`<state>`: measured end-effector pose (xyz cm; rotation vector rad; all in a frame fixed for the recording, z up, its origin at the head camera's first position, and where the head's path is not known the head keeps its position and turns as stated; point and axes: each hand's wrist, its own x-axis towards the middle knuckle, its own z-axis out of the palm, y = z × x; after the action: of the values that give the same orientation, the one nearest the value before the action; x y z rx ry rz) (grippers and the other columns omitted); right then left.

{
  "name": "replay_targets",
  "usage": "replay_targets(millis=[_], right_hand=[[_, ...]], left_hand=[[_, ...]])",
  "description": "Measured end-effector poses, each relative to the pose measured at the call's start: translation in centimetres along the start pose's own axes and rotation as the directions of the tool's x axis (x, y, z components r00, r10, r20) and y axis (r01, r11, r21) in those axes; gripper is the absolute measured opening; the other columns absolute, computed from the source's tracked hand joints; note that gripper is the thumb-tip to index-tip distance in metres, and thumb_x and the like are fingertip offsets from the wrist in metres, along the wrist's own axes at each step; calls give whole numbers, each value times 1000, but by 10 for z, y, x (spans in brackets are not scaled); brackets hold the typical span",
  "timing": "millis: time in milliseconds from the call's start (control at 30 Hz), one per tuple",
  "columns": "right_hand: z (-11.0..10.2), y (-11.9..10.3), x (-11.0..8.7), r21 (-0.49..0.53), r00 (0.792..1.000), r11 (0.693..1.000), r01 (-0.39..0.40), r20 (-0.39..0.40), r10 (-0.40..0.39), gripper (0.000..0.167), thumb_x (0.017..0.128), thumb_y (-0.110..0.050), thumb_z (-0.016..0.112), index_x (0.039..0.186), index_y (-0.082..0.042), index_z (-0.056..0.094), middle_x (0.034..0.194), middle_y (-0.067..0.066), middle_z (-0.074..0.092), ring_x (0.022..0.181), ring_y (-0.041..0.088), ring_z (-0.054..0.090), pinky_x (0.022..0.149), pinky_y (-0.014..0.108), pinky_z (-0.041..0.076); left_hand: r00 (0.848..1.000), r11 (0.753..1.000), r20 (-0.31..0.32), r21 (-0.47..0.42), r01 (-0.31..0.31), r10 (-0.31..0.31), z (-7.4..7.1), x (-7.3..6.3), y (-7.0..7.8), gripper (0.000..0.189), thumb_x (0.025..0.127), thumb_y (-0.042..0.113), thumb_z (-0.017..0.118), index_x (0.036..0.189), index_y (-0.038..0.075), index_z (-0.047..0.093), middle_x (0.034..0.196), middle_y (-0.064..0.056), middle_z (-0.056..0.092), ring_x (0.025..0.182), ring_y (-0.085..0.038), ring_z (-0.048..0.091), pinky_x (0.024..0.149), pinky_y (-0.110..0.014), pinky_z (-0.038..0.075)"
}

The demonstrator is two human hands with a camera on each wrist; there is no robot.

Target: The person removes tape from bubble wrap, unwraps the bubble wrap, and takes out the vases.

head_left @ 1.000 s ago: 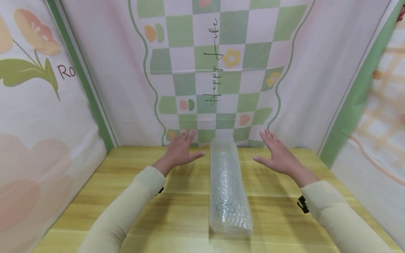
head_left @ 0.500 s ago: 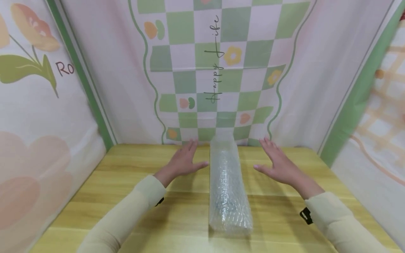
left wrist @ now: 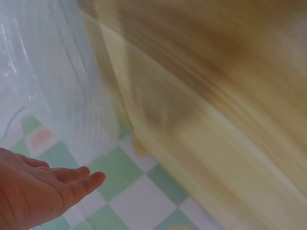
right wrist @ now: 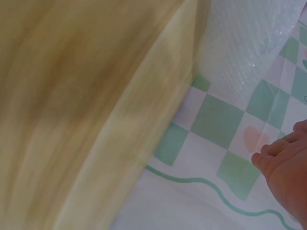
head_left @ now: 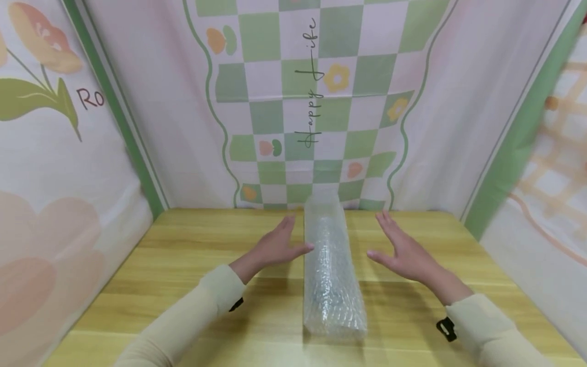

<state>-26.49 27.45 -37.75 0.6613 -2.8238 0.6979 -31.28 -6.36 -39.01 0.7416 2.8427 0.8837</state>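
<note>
Left hand [head_left: 275, 248] flat, thumb at bubble-wrap roll [head_left: 331, 270] | right hand [head_left: 403, 251] spread, apart | risk: uneven squeeze rolls it along the bench [head_left: 183, 265]

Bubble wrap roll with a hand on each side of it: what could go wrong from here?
1. The bubble wrap roll is round and lies loose on the table; a push from only the left hand, whose thumb looks nearest it, might roll it sideways.
2. The right hand stands apart from the roll, so an uneven squeeze could skew it.
3. Its far end sits near the backdrop and could snag it.
</note>
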Motion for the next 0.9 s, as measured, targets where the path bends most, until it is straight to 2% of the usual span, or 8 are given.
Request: replay_targets(millis=[200, 467, 600, 767, 900], right_hand=[[8, -1, -8, 44, 1000, 999, -12, 1, 12, 96, 93, -45, 63, 156, -5, 4, 158, 25, 2, 140, 50, 13, 108, 66, 18], [19, -1, -15, 105, 999, 994, -32, -2, 32, 95, 93, -41, 64, 154, 0, 5, 157, 26, 8, 140, 49, 15, 109, 63, 18], [26, -1, -19, 134, 999, 990, -41, -1, 42, 93, 93, -41, 64, 154, 2, 8, 156, 27, 12, 138, 50, 19, 108, 63, 20], [35, -5, -23, 173, 999, 984, -48, -9, 51, 88, 94, -37, 64, 152, 7, 15, 153, 31, 19, 135, 52, 25, 107, 64, 24], [40, -9, -24, 202, 999, 979, -37, -19, 42, 81, 94, -34, 64, 149, 11, 22, 149, 34, 25, 130, 55, 31, 105, 64, 27]], left_hand=[[999, 999, 32, -40, -5, 7, 13, -1, 8, 111, 82, 79, 46, 156, 8, 5, 161, -10, 5, 146, -24, 10, 116, -40, 17], [999, 991, 30, -134, -7, 11, 26, 1, 17, 110, 82, 76, 50, 156, 5, 11, 160, -13, 13, 145, -25, 15, 115, -42, 20], [1000, 985, 14, -174, 24, -22, 34, 4, 24, 113, 81, 76, 54, 155, 2, 12, 159, -14, 16, 144, -26, 19, 115, -42, 22], [997, 963, 7, -255, 82, -83, 41, 2, 35, 119, 77, 76, 59, 155, 2, 9, 159, -17, 13, 143, -31, 20, 113, -46, 25], [996, 948, -3, -307, 81, -87, 45, 1, 39, 119, 77, 72, 63, 155, 1, 7, 159, -20, 11, 143, -34, 19, 113, -47, 24]])
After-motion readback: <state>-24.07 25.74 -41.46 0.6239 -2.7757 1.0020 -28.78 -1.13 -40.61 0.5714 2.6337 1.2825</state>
